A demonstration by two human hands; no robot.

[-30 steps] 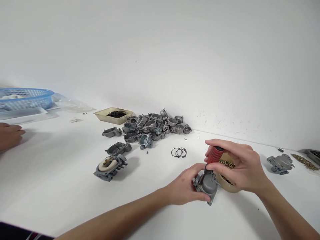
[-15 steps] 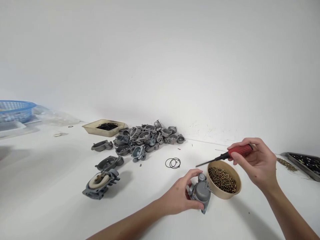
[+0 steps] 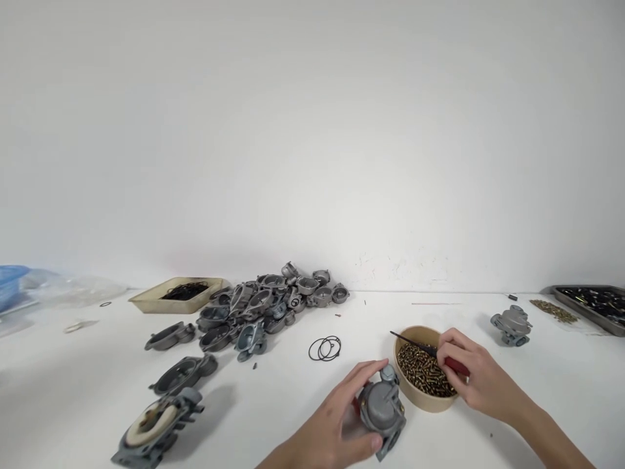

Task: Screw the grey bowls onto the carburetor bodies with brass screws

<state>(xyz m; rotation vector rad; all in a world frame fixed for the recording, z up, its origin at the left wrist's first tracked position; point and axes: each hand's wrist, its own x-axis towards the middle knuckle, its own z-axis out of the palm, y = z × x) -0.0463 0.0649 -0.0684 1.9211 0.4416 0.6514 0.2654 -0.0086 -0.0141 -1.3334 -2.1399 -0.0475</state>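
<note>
My left hand [image 3: 336,417] is closed round a grey metal carburetor [image 3: 381,405], with fingers along its far side and the thumb at its near edge. The carburetor's domed bowl faces up, and a brass-coloured screw shows on its right side. My right hand [image 3: 481,374] grips a screwdriver [image 3: 458,367] with a red handle, its dark shaft pointing left across a round tan tub [image 3: 424,400]. That tub holds many small brass-coloured screws [image 3: 422,371]. The right fingertips are down at the screws by the tub's right rim; whether they pinch one is hidden.
Grey float bowls [image 3: 261,303] are heaped by the wall. An open carburetor body [image 3: 153,426] with a white float lies front left. Black O-rings [image 3: 325,348] lie mid-table. A cream tray [image 3: 146,303] stands at left. Another carburetor [image 3: 512,324] and a dark tray [image 3: 593,319] are at right.
My right hand has come down to the screw tub with the screwdriver. The left hand still holds the carburetor. The view has shifted, bringing another carburetor at right into sight.
</note>
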